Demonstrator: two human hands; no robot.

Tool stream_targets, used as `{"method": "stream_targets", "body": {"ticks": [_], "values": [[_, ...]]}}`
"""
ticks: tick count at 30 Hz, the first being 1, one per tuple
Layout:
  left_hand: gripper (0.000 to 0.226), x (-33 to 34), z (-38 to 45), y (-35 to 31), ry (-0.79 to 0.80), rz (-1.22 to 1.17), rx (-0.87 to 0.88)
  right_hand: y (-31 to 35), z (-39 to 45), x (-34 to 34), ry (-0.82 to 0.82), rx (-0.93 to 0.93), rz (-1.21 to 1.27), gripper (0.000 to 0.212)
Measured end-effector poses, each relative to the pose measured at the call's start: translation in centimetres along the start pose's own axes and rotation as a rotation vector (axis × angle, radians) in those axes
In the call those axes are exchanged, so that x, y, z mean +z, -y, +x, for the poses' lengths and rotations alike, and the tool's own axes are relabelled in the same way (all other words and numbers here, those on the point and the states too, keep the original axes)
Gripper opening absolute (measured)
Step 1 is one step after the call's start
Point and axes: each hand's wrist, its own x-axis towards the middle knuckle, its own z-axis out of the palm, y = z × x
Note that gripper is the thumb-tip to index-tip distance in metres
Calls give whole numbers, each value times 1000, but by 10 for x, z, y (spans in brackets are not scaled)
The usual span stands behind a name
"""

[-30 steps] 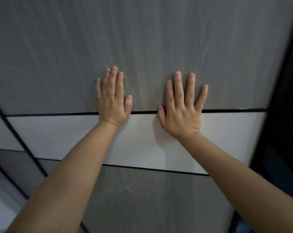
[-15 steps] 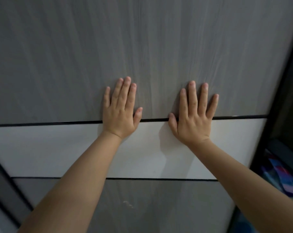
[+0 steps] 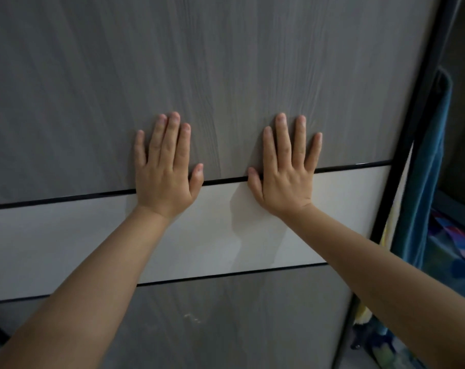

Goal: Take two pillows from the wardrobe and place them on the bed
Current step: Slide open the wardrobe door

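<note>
Step in hand: sliding the grey wood-grain wardrobe door [image 3: 226, 62] aside; judged early in the task, with no pillow yet handled.
Left hand [image 3: 165, 177]: flat on the door, fingers spread and straight, palm across the black trim line where the grey panel meets the white band [image 3: 66, 235]. It clasps nothing.
Right hand [image 3: 286, 179]: likewise flat and splayed just beside the left, thumb at the trim line. Nothing is gripped.
Opening: a narrow gap shows at the right past the black door frame edge [image 3: 404, 161], with a hanging blue cloth [image 3: 425, 169] and colourful patterned fabric [image 3: 455, 246] inside.
Task items: the pillows cannot be identified; the patterned fabric may be bedding, but this cannot be confirmed. The bed is out of view.
Risk, slip: palms hold by friction alone on a smooth face; reduced pressure would let them skid while the door stays put.
Risk, snag: the hanging cloth sits close to the frame edge and could catch.
Hidden: wardrobe interior dark; door track and any handle not visible; lower right blurred.
</note>
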Motion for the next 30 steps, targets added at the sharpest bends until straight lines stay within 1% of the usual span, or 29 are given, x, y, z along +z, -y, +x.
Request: {"method": "stream_targets", "body": {"ticks": [4,7,9,13,16,18,19,22,23,25,27,29,30], "values": [[55,-5,-5,28,47,-28,58,26,5,1,78,52,57,57],[56,-13,-4,32,111,-95,100,29,5,0,125,122,102,57],[56,-17,-4,29,142,-158,102,32,1,-5,155,162,89,59],[54,-22,-2,26,162,-288,74,43,-5,-19,216,174,78,56],[47,-23,-8,8,151,-370,85,25,-14,-37,313,120,151,53],[42,-25,-15,-19,162,-454,137,2,-32,-52,381,107,121,51],[40,-25,-20,-37,169,-505,168,-12,-45,-60,415,143,99,51],[34,-28,-27,-101,252,-664,291,-62,-95,-82,524,335,12,51],[29,-28,-29,-125,287,-691,344,-81,-113,-90,574,395,-27,51],[15,-29,-29,-178,405,-748,448,-123,-147,-105,685,496,-121,52],[22,-32,-25,-233,545,-765,502,-168,-174,-120,782,570,-199,47],[20,-33,-18,-293,709,-756,517,-214,-195,-131,862,626,-235,39],[23,-29,-16,-327,750,-759,524,-238,-203,-135,895,647,-245,37]]}}
